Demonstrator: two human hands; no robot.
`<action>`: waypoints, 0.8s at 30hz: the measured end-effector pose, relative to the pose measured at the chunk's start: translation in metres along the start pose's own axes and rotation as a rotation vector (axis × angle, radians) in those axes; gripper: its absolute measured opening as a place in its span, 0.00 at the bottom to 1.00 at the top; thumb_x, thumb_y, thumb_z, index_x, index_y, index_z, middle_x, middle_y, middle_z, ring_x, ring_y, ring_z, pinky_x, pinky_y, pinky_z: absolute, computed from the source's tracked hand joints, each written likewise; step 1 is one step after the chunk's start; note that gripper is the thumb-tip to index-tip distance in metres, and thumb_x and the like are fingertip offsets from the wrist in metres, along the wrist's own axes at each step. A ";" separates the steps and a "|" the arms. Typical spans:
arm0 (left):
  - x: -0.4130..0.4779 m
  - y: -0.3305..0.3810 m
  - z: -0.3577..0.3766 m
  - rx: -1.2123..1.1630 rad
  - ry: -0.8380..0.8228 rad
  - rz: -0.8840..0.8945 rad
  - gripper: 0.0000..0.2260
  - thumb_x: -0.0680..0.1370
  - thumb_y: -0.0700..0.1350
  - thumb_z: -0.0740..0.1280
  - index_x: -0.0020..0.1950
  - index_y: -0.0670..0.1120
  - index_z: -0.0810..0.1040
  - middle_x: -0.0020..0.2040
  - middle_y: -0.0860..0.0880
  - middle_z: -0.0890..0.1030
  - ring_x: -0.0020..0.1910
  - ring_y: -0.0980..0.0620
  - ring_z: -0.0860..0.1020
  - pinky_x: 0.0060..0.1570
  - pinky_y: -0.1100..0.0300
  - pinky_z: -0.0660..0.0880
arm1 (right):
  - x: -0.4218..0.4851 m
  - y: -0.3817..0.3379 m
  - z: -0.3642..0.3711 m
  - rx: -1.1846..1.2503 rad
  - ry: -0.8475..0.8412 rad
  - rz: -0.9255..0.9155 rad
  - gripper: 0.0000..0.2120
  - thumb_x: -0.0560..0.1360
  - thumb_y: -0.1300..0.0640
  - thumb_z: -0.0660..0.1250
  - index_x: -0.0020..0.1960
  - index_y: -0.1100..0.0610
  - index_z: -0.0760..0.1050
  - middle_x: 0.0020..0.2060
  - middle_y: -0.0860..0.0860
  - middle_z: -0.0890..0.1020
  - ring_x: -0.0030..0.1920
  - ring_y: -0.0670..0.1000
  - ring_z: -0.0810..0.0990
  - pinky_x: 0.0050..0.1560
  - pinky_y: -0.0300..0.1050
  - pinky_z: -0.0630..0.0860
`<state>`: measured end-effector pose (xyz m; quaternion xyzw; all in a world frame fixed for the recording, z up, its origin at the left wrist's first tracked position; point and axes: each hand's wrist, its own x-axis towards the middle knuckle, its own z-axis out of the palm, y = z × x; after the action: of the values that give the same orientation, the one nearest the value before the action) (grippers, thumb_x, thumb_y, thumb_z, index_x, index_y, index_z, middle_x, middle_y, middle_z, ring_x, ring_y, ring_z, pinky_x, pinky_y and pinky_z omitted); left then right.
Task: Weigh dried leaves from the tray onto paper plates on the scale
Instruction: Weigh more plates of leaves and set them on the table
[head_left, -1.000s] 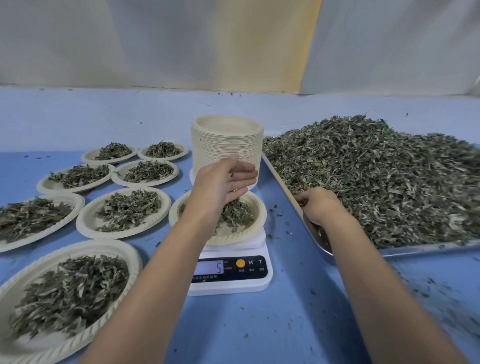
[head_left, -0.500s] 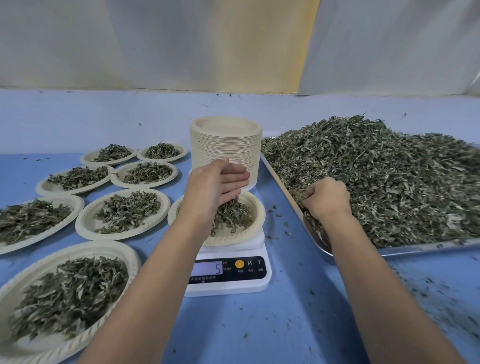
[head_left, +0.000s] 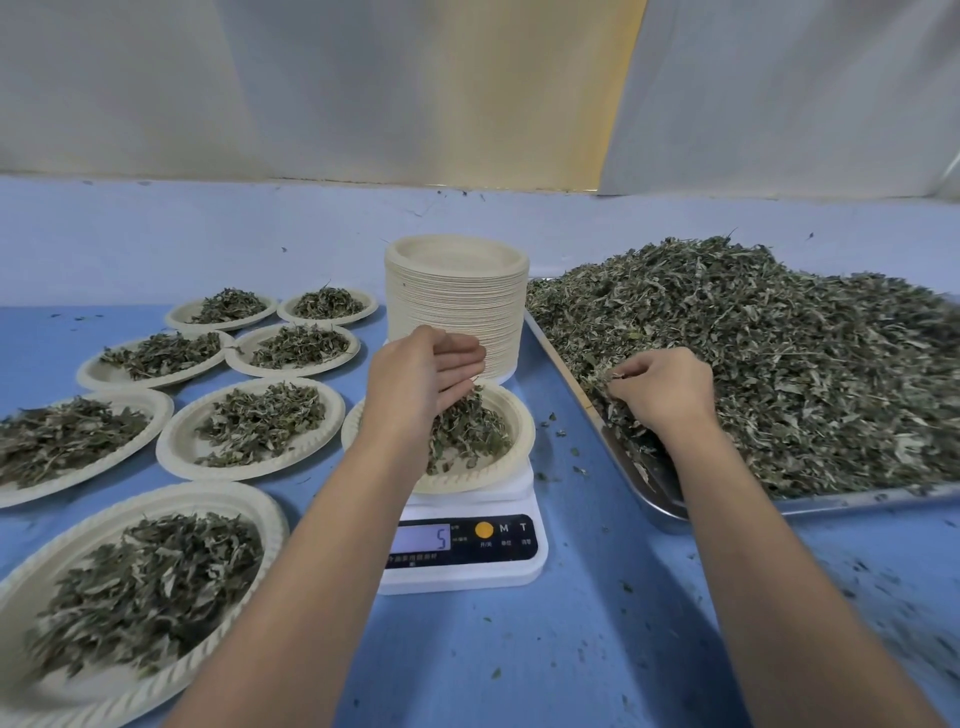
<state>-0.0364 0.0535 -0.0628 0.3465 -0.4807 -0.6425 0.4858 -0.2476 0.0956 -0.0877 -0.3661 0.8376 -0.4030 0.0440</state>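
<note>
Along the desk's (head_left: 597, 634) left edge lie seven filled plates (head_left: 167, 441), round, cream, of pressed paper with crimped rims, each with a flat mound of crumpled grey-green dried leaves. The desk top is smooth and blue, flecked with leaf crumbs.

Near the front middle stands the scale (head_left: 467, 574), a white plastic slab with rounded corners and a glossy black panel; its display reads 5. On it sits one plate (head_left: 515, 441) with a loose, curly heap. The left hand (head_left: 415, 379) hovers over this plate, fingers (head_left: 457, 358) nearly straight and close together, thumb on top, with leaves just below the fingertips. Behind the scale rises a stack (head_left: 457, 312) of empty plates, a ribbed cream column.

The right hand (head_left: 665, 395) rests at the front left edge of the tray (head_left: 857, 501), its fingers curled and pinching a tuft. The tray is shallow, shiny metal, on the desk's right side, piled high with leaves (head_left: 779, 364), brittle and shredded.
</note>
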 end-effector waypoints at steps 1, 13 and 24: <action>0.000 0.000 0.000 -0.003 -0.001 -0.003 0.13 0.80 0.40 0.56 0.46 0.39 0.80 0.48 0.41 0.83 0.49 0.48 0.82 0.53 0.57 0.78 | 0.000 -0.001 0.000 0.007 0.004 0.003 0.05 0.71 0.59 0.71 0.47 0.54 0.83 0.35 0.53 0.81 0.29 0.49 0.74 0.37 0.40 0.72; 0.001 -0.003 0.001 -0.025 -0.010 -0.021 0.12 0.80 0.40 0.56 0.46 0.39 0.79 0.48 0.42 0.84 0.50 0.48 0.82 0.54 0.56 0.78 | -0.002 -0.008 -0.007 0.355 0.095 0.090 0.05 0.69 0.61 0.73 0.44 0.52 0.83 0.34 0.47 0.81 0.35 0.50 0.80 0.41 0.49 0.82; 0.007 0.006 -0.007 -0.285 0.101 -0.042 0.14 0.82 0.46 0.58 0.64 0.40 0.72 0.58 0.43 0.78 0.57 0.47 0.78 0.56 0.57 0.76 | -0.034 -0.091 -0.007 0.809 -0.150 -0.159 0.08 0.70 0.66 0.73 0.42 0.53 0.82 0.34 0.48 0.82 0.29 0.40 0.79 0.34 0.31 0.75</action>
<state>-0.0303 0.0439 -0.0593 0.3160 -0.3524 -0.6959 0.5401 -0.1726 0.0855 -0.0262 -0.4114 0.5753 -0.6738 0.2140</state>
